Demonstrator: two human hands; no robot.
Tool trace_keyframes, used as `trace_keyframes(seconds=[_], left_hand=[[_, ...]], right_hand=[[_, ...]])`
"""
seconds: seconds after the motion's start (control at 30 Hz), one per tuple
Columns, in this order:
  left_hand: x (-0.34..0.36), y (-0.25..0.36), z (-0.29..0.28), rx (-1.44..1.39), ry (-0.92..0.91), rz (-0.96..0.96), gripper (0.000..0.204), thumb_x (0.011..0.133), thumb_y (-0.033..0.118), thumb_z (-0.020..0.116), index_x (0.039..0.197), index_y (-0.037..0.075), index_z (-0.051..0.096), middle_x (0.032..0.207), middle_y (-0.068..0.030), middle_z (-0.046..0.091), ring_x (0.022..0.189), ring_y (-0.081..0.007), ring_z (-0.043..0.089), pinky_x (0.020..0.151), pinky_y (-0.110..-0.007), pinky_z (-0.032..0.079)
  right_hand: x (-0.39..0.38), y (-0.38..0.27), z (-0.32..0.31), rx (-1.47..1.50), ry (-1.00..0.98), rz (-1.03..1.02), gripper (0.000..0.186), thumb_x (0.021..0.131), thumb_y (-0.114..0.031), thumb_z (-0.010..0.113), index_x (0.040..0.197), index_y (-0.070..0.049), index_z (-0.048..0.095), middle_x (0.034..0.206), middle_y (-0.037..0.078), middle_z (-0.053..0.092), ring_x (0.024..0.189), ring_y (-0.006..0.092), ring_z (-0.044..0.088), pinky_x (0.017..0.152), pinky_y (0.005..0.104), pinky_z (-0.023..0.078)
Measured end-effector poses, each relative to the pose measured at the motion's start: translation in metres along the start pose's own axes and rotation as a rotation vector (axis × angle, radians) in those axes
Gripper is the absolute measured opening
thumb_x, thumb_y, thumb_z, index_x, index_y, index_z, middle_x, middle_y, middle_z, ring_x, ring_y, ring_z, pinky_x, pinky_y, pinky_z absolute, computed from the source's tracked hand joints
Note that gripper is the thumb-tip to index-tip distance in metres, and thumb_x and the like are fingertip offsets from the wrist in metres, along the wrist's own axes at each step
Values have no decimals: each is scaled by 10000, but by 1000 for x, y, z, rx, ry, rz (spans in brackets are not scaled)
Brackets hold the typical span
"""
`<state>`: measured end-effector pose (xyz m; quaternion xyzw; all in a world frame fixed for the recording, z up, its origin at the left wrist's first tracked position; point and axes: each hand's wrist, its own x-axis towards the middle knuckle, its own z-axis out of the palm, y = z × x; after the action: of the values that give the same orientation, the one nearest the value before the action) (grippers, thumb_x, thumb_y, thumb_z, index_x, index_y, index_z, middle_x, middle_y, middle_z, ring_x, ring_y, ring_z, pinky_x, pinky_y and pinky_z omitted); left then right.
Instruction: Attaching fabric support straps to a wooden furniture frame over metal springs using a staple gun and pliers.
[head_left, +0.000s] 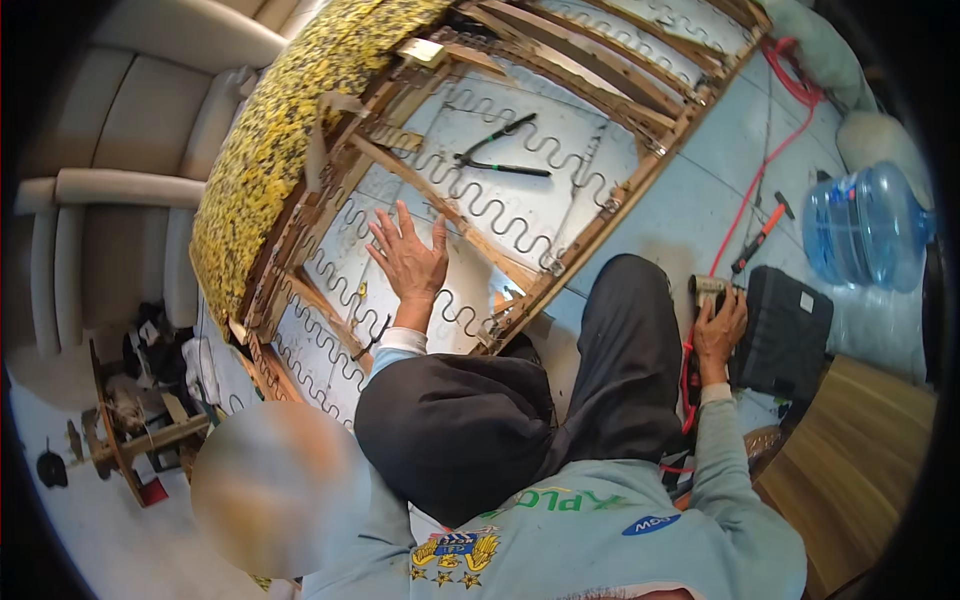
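My left hand (pixel 408 262), fingers spread and holding nothing, is over the zigzag springs (pixel 500 215) of a wooden sofa frame (pixel 590 240). Whether it touches the springs I cannot tell. Across the springs beyond it lie pliers (pixel 505 170) with dark green handles, their arms apart. On the right, my right hand (pixel 722 335) has its fingers curled round what looks like an air stapler (pixel 708 287), close to the floor beside my knee. Much of that tool is hidden under the hand. A red hose (pixel 735 225) runs near it.
Yellow-and-black speckled foam (pixel 285 140) covers the frame's left side. Right of my right hand are a black case (pixel 785 330), a hammer (pixel 762 240) with an orange handle, a big blue water bottle (pixel 865 225) and a wooden board (pixel 860 470). Beige sofas (pixel 130 130) stand at left.
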<state>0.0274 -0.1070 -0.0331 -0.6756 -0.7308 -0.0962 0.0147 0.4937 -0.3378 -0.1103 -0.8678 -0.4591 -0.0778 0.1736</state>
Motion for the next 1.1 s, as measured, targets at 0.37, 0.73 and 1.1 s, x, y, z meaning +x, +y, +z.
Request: trace_keyframes(seconds=[0.37, 0.73, 1.1], left_hand=[[-4, 10, 1, 202, -204, 51, 613, 929, 665, 432, 1300, 225, 642, 1432, -7, 540, 1467, -366, 197, 1162, -608, 129], [-10, -2, -4, 221, -232, 51, 652, 935, 675, 414, 1291, 182, 649, 1422, -22, 548, 1474, -364, 170, 1175, -580, 115], [-5, -2, 2, 276, -247, 83, 631, 917, 671, 442, 1261, 193, 667, 1342, -40, 616, 1434, -413, 237, 1114, -662, 154]], right_hand=[[-22, -5, -27, -114, -33, 70, 616, 819, -316, 678, 1340, -76, 456, 1167, 176, 525, 1095, 349, 503, 910, 500, 362], [-70, 12, -131, 255, -350, 202, 628, 913, -270, 598, 1453, -109, 322, 1252, 265, 589, 1046, 459, 611, 873, 510, 500], [-160, 70, -189, -207, -569, 643, 622, 914, -272, 615, 1443, -111, 332, 1108, 272, 637, 914, 484, 645, 755, 577, 511]])
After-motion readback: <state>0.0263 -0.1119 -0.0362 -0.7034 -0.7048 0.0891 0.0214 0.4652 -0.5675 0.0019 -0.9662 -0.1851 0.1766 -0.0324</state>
